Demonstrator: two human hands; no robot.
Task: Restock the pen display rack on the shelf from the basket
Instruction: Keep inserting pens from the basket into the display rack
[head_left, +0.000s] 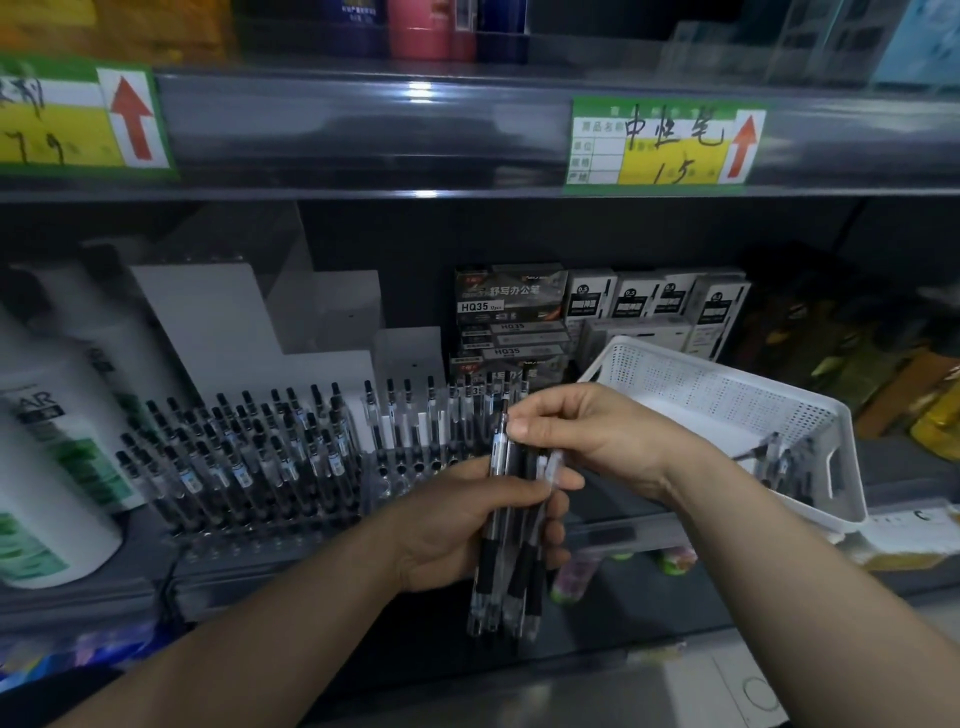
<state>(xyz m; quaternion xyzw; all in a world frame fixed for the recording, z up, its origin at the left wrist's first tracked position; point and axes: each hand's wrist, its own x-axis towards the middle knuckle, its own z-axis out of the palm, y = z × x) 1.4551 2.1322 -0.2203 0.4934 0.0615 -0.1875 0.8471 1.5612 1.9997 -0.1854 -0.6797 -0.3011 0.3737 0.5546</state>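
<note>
My left hand (467, 525) grips a bundle of black pens (506, 582) upright in front of the shelf edge. Just above it, my right hand (582, 431) pinches the top of one pen (500, 436) in that bundle. Behind the hands stands the clear pen display rack (260, 457), its left part densely filled with black pens and its right part more sparsely. The white perforated basket (727, 405) sits tilted on the shelf at the right, with a few pens (779, 457) in its near corner.
Stacked pen boxes (509, 322) and white refill boxes (654, 301) stand behind the rack and basket. Large white bottles (47, 457) crowd the shelf's left end. The shelf above carries price labels (665, 145). Coloured goods lie on the lower shelf.
</note>
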